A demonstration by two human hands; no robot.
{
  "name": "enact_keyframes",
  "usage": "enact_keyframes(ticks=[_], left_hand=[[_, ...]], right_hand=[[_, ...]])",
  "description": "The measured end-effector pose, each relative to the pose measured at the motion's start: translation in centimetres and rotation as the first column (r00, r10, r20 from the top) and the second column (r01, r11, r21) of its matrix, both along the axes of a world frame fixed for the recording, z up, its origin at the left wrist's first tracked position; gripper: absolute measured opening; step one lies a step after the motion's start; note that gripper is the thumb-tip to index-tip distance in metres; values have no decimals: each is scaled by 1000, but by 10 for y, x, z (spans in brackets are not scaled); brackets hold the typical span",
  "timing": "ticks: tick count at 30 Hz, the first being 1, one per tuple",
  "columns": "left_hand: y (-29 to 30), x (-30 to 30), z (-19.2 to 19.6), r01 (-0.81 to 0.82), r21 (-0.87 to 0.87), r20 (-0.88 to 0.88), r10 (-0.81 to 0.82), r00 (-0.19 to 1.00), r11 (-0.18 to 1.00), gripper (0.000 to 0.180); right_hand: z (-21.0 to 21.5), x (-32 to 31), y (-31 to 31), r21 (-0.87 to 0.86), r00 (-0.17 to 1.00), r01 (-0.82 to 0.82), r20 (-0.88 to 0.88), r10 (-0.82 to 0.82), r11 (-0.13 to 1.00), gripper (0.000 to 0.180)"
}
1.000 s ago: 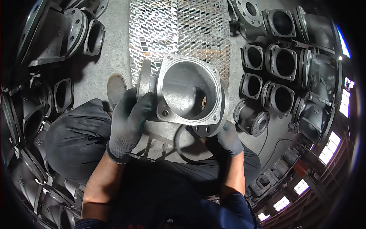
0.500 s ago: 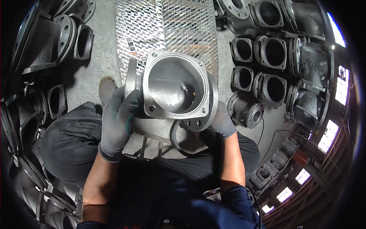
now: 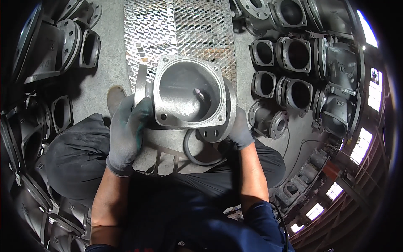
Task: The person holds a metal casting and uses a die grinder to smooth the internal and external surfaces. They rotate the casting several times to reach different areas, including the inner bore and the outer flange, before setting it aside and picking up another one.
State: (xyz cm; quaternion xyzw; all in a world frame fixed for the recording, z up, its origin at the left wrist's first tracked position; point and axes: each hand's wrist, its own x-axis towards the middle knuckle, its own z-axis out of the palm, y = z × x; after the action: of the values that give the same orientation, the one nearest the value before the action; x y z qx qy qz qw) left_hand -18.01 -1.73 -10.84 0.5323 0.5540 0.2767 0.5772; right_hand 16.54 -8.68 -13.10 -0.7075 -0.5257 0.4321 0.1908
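A grey cast-metal valve body (image 3: 189,122) is held up before me, its square flanged mouth facing up. My left hand (image 3: 128,134), in a grey glove with green stains, is closed round its left round flange (image 3: 141,86), thumb on the inner side. Inside the cavity a slim rod with a pointed, pale pink tip (image 3: 197,91) pokes in from the right-hand opening. Behind the right flange (image 3: 230,109) is my gloved right hand (image 3: 240,132), closed at the outer end of that rod; its fingers and the tool's body are mostly hidden.
A patterned metal sheet (image 3: 203,27) lies ahead on the concrete floor. Rows of similar valve bodies (image 3: 297,54) stand at right, and more castings (image 3: 46,50) crowd the left. A black hose (image 3: 189,155) loops below the work, beside a metal frame (image 3: 157,161).
The pink tip has moved further into the cavity, up and left, and shows more plainly. The valve body and both hands sit slightly further left in the picture, as does the surrounding scene.
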Motion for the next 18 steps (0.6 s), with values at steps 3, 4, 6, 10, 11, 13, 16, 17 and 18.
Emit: enact_keyframes(ticks=[3,4,6,10,11,13,16,17,18], left_hand=[[2,0,-4,64,155,-59,-56,997,986,34],[2,1,-4,110,239,-103,-87,991,965,32],[4,3,-1,138,262,-109,-113,988,955,28],[2,5,8,119,249,-101,-96,990,961,23],[2,2,8,129,298,-123,-96,988,946,23],[3,-2,13,110,193,-55,-101,993,975,24],[7,2,40,36,-101,29,-33,999,994,36],[8,11,54,-70,-162,86,85,993,984,40],[7,16,63,-169,-227,134,203,970,959,44]], right_hand=[[4,-5,1,-3,990,94,-108,-94,996,27],[3,-5,1,31,982,122,-153,-116,992,27],[-3,0,0,61,989,111,-104,-104,992,27],[3,0,5,-47,998,-41,40,43,998,33],[6,-2,4,-7,998,-25,49,25,1000,31],[15,-3,4,-21,999,11,49,-10,1000,32],[16,-4,-8,-13,999,37,20,-37,999,34],[17,-6,-10,-79,999,53,18,-52,995,35],[20,-6,-14,-71,998,64,20,-63,995,35]])
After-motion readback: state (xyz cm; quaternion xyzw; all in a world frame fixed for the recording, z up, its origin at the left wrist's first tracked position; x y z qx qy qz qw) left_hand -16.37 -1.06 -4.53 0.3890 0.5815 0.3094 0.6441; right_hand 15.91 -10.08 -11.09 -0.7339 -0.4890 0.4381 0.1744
